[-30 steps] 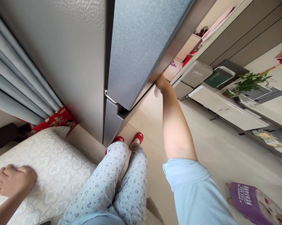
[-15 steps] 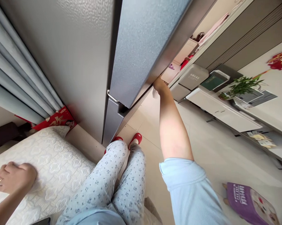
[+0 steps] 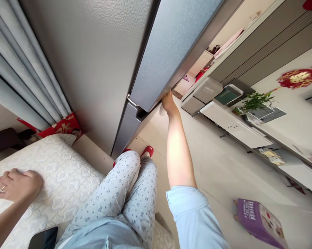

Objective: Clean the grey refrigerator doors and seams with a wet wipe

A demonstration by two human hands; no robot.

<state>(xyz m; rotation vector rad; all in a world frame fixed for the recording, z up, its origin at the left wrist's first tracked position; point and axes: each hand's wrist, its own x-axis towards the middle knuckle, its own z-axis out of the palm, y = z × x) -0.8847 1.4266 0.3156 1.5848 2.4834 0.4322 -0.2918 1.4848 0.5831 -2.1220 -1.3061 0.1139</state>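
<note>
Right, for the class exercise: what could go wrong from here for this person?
The right hand is at the edge of the grey door, so fingers could be pinched if the door swings. The red slippers sit close to the door's bottom, so a foot might get knocked. The phone lies on the bed beside the left arm, which could nudge it.

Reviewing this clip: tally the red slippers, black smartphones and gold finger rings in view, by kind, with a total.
Red slippers: 2
Black smartphone: 1
Gold finger ring: 1
Total: 4
</note>
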